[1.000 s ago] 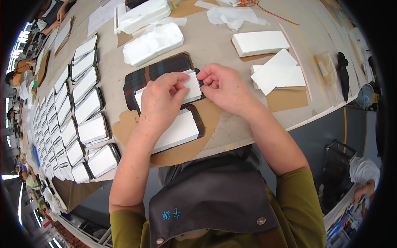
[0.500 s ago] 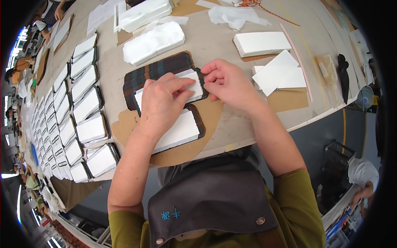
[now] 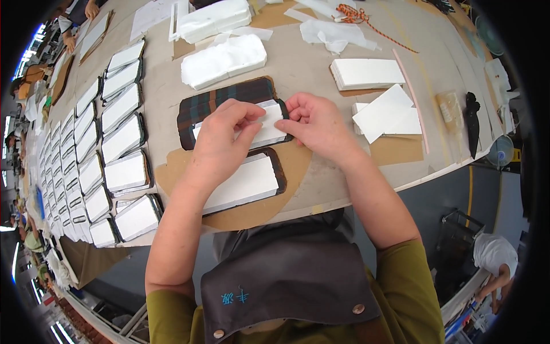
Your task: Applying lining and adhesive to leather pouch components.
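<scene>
In front of me, a dark rounded-corner fabric panel with a white card (image 3: pixel 272 131) on top lies against a stack of plaid fabric panels (image 3: pixel 243 92). My left hand (image 3: pixel 223 140) rests over the card's left part, its thumb and index finger apart. With curled fingers and the thumb on the edge, my right hand (image 3: pixel 318 123) pinches the panel's dark right end. Nearer me, a second dark-edged panel with a white card (image 3: pixel 246 182) sits on a brown cardboard sheet (image 3: pixel 298 172). My left hand covers part of the upper card.
Rows of white-and-dark panels (image 3: pixel 123 135) fill the left side. White wrapped stacks (image 3: pixel 223 60) stand beyond my hands. At right lie a white card stack (image 3: pixel 366 74), loose white cards (image 3: pixel 384 113) and a black-handled tool (image 3: pixel 472 120). Orange cord (image 3: pixel 352 14) lies at the back.
My right thumb has come down onto the panel's right edge, and its fingers have drawn in. The left thumb and index finger have shifted slightly over the card. The whole view has moved a little.
</scene>
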The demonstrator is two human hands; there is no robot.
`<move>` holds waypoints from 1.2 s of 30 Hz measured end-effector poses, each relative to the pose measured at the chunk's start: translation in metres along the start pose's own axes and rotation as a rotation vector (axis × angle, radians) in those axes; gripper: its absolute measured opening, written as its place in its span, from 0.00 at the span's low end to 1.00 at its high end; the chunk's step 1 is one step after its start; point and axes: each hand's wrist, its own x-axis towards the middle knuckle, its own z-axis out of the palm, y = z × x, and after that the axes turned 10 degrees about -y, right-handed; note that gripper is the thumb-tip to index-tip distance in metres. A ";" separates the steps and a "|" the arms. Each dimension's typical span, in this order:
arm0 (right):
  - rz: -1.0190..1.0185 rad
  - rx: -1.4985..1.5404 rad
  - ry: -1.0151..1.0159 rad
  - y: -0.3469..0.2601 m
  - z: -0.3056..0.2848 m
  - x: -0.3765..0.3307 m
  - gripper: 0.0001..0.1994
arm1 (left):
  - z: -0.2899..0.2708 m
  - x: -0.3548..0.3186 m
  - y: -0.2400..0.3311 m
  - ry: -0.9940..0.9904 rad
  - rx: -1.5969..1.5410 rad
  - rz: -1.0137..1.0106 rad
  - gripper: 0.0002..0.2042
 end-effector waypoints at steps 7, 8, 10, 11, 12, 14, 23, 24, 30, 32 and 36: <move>-0.073 0.199 0.119 -0.025 -0.012 -0.040 0.07 | -0.009 -0.017 0.022 0.310 0.127 0.150 0.11; -0.133 0.269 0.144 -0.028 -0.021 -0.057 0.07 | -0.008 -0.019 0.031 0.300 0.115 0.151 0.11; -0.180 0.341 0.167 -0.021 -0.036 -0.088 0.06 | 0.002 -0.030 0.051 0.420 0.167 0.279 0.12; -0.135 0.333 0.177 -0.016 -0.045 -0.106 0.06 | 0.011 -0.033 0.058 0.382 0.194 0.356 0.12; -0.095 0.327 0.187 -0.013 -0.053 -0.124 0.06 | 0.021 -0.036 0.066 0.346 0.222 0.437 0.13; 0.009 0.323 0.209 0.005 -0.060 -0.153 0.06 | 0.051 -0.047 0.077 0.097 0.142 0.435 0.13; 0.177 -0.291 0.339 0.056 -0.075 -0.181 0.11 | 0.141 -0.044 0.082 -0.255 0.515 0.400 0.25; 0.173 -0.289 0.341 0.049 -0.079 -0.182 0.11 | 0.143 -0.045 0.082 -0.255 0.519 0.402 0.25; 0.201 -0.473 0.340 0.039 -0.090 -0.182 0.10 | 0.146 -0.048 0.088 -0.202 0.530 0.336 0.22; -0.073 -0.310 0.473 0.043 -0.085 -0.180 0.08 | 0.146 -0.044 0.087 -0.186 0.520 0.349 0.20; -0.099 -0.272 0.454 0.051 -0.083 -0.179 0.07 | 0.141 -0.033 0.088 -0.183 0.466 0.376 0.17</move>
